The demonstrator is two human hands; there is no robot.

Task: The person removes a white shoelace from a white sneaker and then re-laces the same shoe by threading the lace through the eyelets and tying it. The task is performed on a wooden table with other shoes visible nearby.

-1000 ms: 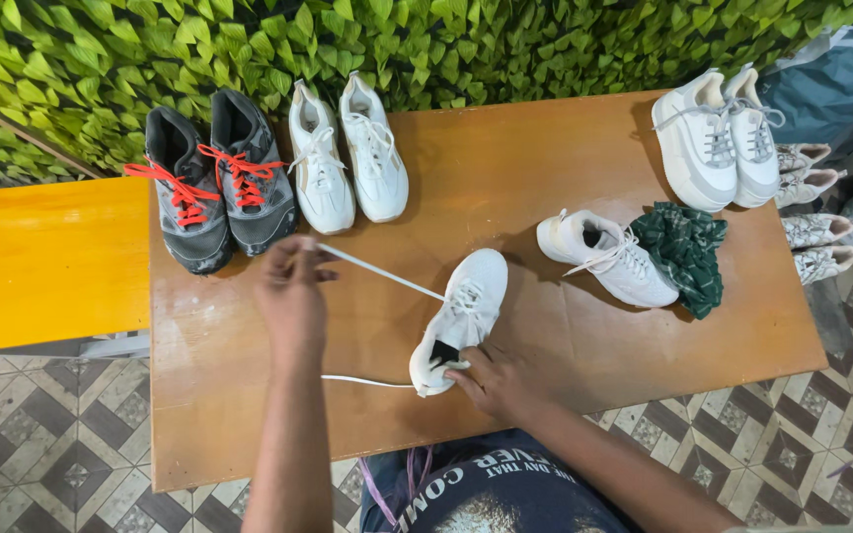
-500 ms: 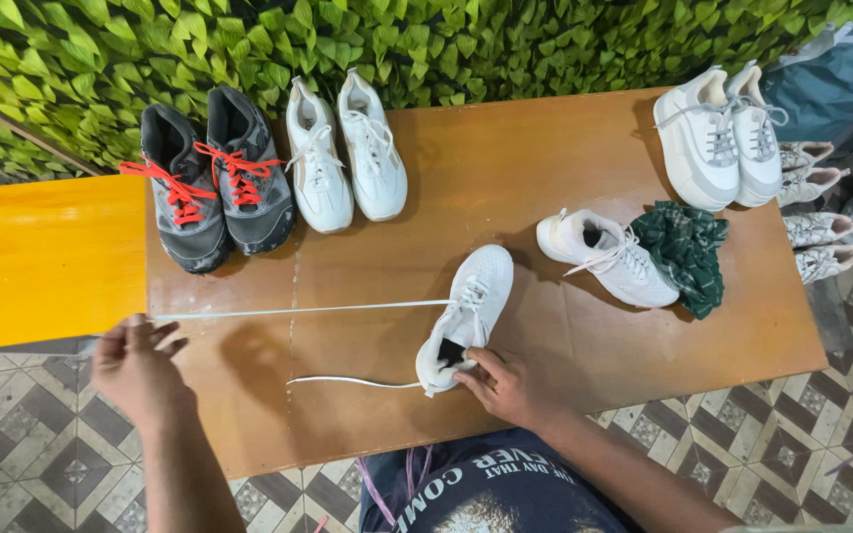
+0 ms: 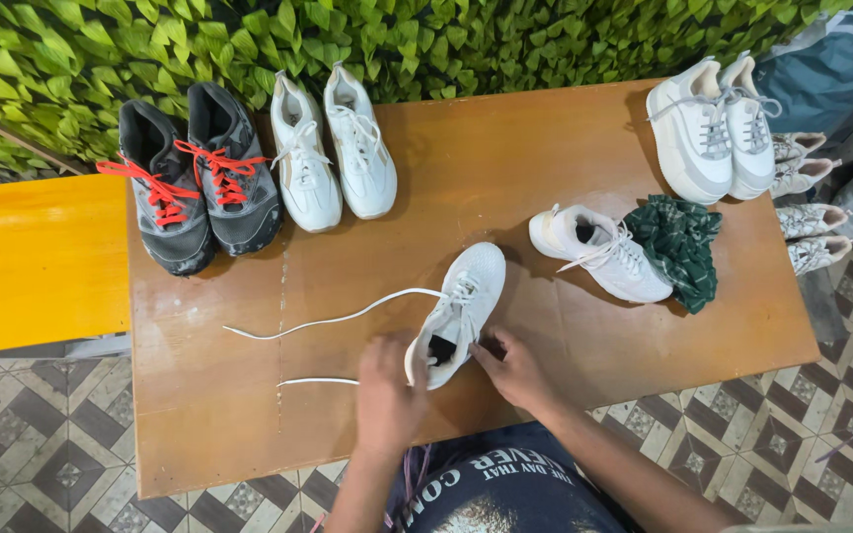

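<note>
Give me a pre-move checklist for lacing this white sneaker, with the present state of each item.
1. White sneaker lies steady on the wooden table: ok, both hands are at its heel end.
2. Left hand placed at the shoe opening: ok, it touches the heel side.
3. Right hand bracing the shoe: ok, fingers rest against its other side.
4. White lace threaded and free of knots: ok, two loose ends trail out to the left on the table.
5. Lace ends even in length: not ok, the upper end reaches farther.
6. Lace seated in every eyelet: cannot tell.
</note>
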